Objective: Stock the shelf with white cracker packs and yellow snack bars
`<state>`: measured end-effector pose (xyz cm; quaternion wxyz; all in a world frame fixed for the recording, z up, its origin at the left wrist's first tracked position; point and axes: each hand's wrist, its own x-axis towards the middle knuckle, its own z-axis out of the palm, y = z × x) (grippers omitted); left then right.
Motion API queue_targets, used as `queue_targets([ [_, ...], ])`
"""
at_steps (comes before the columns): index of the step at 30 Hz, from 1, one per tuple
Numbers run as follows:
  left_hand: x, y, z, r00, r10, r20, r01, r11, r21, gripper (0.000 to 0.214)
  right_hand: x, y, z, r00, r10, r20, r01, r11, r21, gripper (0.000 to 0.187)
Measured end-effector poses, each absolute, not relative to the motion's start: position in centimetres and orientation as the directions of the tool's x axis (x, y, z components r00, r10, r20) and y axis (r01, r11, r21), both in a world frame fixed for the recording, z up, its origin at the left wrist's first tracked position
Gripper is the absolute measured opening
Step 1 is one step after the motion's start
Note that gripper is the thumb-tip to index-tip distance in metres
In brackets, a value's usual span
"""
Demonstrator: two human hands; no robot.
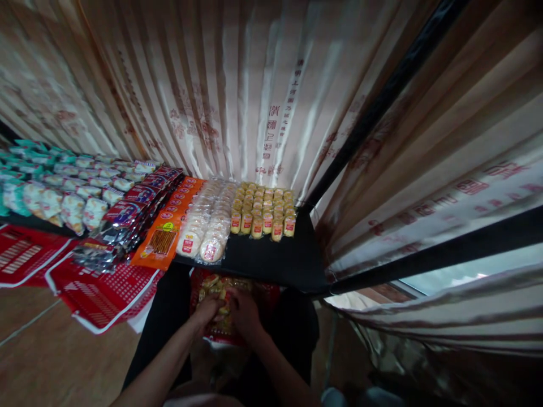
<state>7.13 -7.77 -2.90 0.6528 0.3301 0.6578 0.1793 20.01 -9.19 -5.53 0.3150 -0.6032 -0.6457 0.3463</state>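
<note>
Both hands reach down into a red bag point(224, 333) of small yellow wrapped snacks, below the front edge of a black table point(271, 260). My left hand point(207, 310) and my right hand point(244, 311) have their fingers curled in among the yellow snacks point(214, 281); what each pinches is too dim to name. Rows of the same yellow snacks point(263, 210) stand on the table above the hands.
Beside those rows lie round white cakes point(207, 226), orange packets point(163, 240), dark red packets point(131, 212) and white-green packets point(63, 192). Red printed bags point(97, 294) hang off the table's front. A pale printed curtain point(237, 85) closes off the back and right.
</note>
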Motion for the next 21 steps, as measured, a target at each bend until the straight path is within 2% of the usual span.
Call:
queue_targets([
  [3,6.5,-7.9,-1.6,0.186,0.646,-0.741,0.176,0.720,0.672,0.020,21.0,-9.2,-3.7,-0.267,0.964,-0.002,0.607,0.167,-0.777,0.041],
  [9,5.8,-7.4,-0.6,0.341,0.641,-0.688,0.332,0.602,0.726,0.016,22.3,-8.8,-0.4,-0.556,0.825,-0.100,0.577,0.296,-0.762,0.045],
  [12,5.8,-6.9,-0.6,0.415,0.631,-0.656,0.298,0.587,0.753,0.025,22.9,-8.5,0.6,-0.535,0.833,-0.137,0.607,0.267,-0.749,0.045],
  [16,5.9,-6.2,0.1,0.459,0.648,-0.608,0.244,0.566,0.787,0.036,24.0,-8.3,1.3,-0.471,0.875,-0.113,0.613,0.233,-0.755,0.046],
  [21,6.7,-5.8,1.8,0.527,0.721,-0.450,0.078,0.486,0.870,0.044,25.3,-7.9,1.8,-0.321,0.945,-0.066,0.599,0.149,-0.787,0.034],
])
